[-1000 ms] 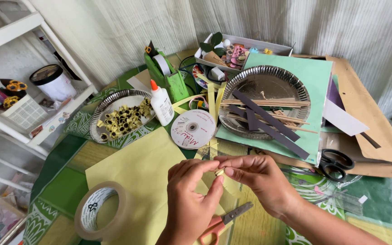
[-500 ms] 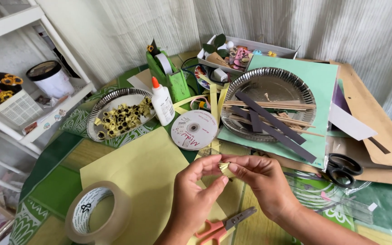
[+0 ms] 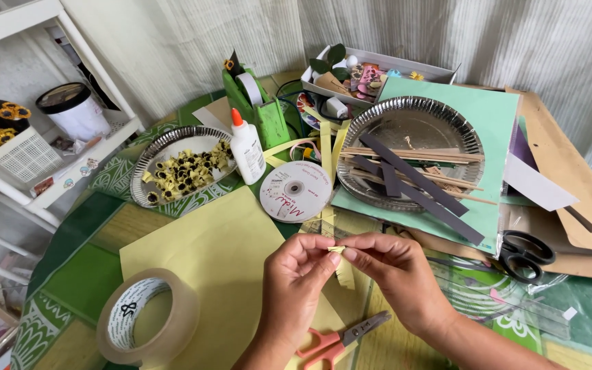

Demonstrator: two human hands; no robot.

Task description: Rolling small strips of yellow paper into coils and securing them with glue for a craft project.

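Note:
My left hand (image 3: pixel 294 282) and my right hand (image 3: pixel 395 275) meet above the table, fingertips pinched together on a small yellow paper strip (image 3: pixel 336 249). More of the yellow fringed strip (image 3: pixel 343 270) hangs below between the hands. Under them lies a pale yellow paper sheet (image 3: pixel 214 253). Orange-handled scissors (image 3: pixel 340 338) rest just below my hands. A white disc (image 3: pixel 295 191) lies just beyond my fingertips.
A roll of tape (image 3: pixel 142 317) sits at the near left. Beyond are a foil plate of small yellow-and-black paper flowers (image 3: pixel 173 140), a glue bottle (image 3: pixel 247 146), a green tape dispenser (image 3: pixel 260 106), a foil plate of paper strips (image 3: pixel 405 113), black scissors (image 3: pixel 525 255) and a white shelf (image 3: pixel 70 154).
Both hands have stayed pinched on the yellow strip, shifting slightly as the fingers work it. The view has drifted a little; the table objects are unmoved.

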